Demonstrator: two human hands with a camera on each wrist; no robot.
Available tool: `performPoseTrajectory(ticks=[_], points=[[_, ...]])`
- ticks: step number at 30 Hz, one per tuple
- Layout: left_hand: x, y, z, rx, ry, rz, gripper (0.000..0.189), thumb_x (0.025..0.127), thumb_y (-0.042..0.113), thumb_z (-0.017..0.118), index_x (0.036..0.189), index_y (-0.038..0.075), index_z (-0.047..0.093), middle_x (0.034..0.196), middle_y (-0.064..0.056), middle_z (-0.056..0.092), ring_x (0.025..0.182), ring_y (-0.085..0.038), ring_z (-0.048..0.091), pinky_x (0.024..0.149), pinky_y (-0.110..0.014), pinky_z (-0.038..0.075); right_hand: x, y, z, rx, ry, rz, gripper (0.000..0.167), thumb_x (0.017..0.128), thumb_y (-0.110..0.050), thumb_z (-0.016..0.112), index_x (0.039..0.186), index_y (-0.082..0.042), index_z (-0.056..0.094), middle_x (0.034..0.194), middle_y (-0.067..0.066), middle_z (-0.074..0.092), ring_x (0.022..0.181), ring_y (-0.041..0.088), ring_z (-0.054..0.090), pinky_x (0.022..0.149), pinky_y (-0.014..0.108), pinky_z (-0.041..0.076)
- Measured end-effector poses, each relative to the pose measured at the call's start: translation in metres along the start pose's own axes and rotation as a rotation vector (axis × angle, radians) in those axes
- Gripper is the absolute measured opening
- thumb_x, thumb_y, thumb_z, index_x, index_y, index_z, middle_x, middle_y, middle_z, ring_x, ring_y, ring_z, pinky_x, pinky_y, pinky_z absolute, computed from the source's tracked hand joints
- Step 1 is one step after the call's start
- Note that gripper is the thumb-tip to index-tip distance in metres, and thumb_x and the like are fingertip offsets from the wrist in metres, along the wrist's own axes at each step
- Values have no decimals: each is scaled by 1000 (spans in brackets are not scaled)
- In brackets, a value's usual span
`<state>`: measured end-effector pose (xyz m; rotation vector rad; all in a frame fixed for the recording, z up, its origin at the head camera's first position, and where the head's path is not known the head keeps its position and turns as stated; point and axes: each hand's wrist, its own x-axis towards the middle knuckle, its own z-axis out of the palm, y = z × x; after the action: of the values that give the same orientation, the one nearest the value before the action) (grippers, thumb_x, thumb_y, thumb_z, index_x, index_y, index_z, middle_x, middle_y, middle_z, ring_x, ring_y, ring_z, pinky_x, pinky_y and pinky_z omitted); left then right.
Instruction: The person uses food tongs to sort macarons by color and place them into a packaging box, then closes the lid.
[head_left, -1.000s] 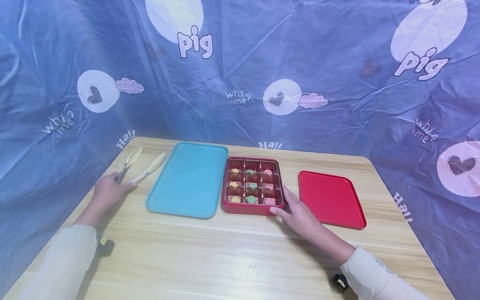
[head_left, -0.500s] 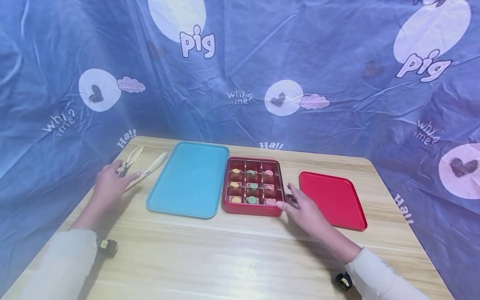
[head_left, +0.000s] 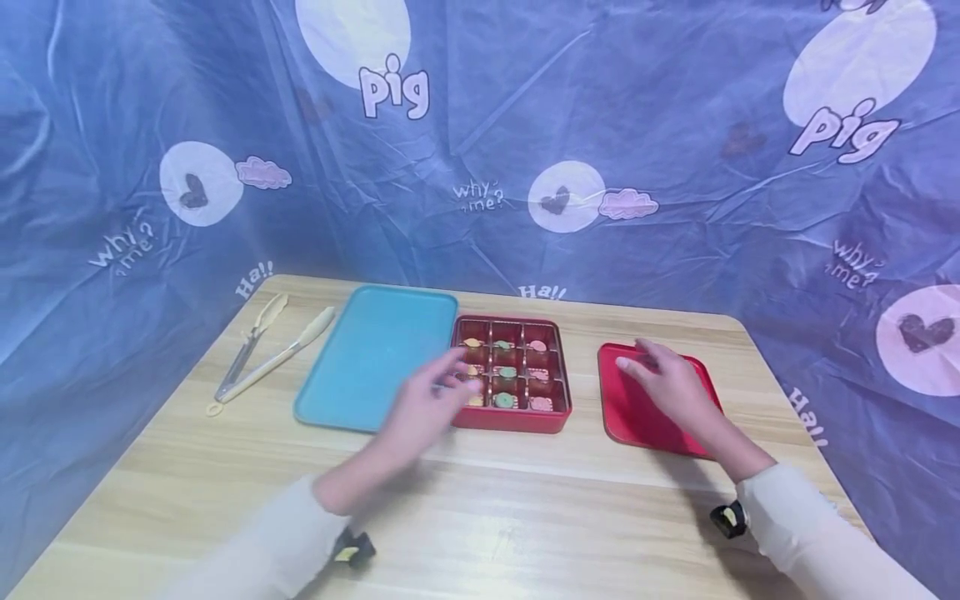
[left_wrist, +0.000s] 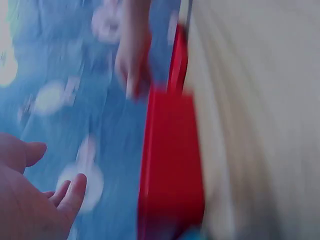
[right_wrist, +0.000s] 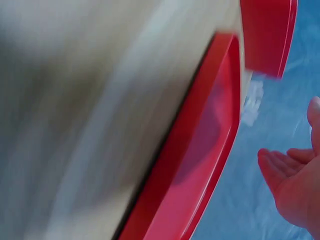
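Note:
A red square box (head_left: 517, 421) stands mid-table, divided into compartments that hold small yellow, green and pink wrapped pieces (head_left: 504, 401). My left hand (head_left: 423, 408) hovers by the box's left front corner with loosely bent fingers and nothing in them, overlapping the blue tray's edge in the head view. In the left wrist view its fingers (left_wrist: 72, 197) are spread apart from the box wall. Over the shallow red lid (head_left: 626, 417) on the right is my right hand (head_left: 671, 387), also bare. The right wrist view shows its fingers (right_wrist: 272, 172) beside the lid's rim (right_wrist: 222, 155).
A light blue tray (head_left: 382, 333) lies left of the box, close against it. Farther left are spread tongs (head_left: 262, 367) with cream tips on the wooden table (head_left: 480, 517). A blue printed cloth (head_left: 465, 125) hangs behind and at both sides.
My left hand has let go of the tongs, leaving them on the table, and has moved right to the box. My right hand has left the box's right side and moved right over the lid.

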<state>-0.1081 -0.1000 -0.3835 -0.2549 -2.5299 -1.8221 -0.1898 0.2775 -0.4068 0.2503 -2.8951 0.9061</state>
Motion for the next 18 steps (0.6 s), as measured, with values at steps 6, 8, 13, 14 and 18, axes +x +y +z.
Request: performPoseTrajectory(ticks=[6,8,13,14,18], points=[[0,7,70,-49,-197,-23,61,93,34,73,149,19,51,125,-2,65,100,-8,66,81,-22,58,14,40,-15,-32,7,17,73,97,-37,67,146,11,42,139,35,53,129,52,49,107,64,39],[3,6,88,-58,-235,-33,59,93,31,73,147,16,53,123,-3,66,98,-4,65,80,-19,57,17,51,-19,-42,11,29,72,97,-37,67,145,11,44,138,36,52,129,53,48,106,65,40],[9,3,121,-49,-315,-16,58,94,32,72,145,12,55,128,-5,65,93,1,64,76,-17,55,23,71,-31,-68,31,45,68,98,-36,67,141,12,47,137,38,52,127,55,48,105,66,41],[9,3,127,-42,-329,-12,58,94,33,72,145,12,55,131,-5,64,92,2,64,75,-17,55,24,75,-32,-70,28,53,69,98,-37,66,141,12,47,137,39,51,127,55,48,105,66,41],[5,2,147,-29,-366,-24,61,94,35,72,147,12,52,139,-2,60,90,3,64,72,-17,55,26,90,-37,-52,9,108,72,99,-41,63,143,13,44,139,40,49,129,56,46,105,66,41]])
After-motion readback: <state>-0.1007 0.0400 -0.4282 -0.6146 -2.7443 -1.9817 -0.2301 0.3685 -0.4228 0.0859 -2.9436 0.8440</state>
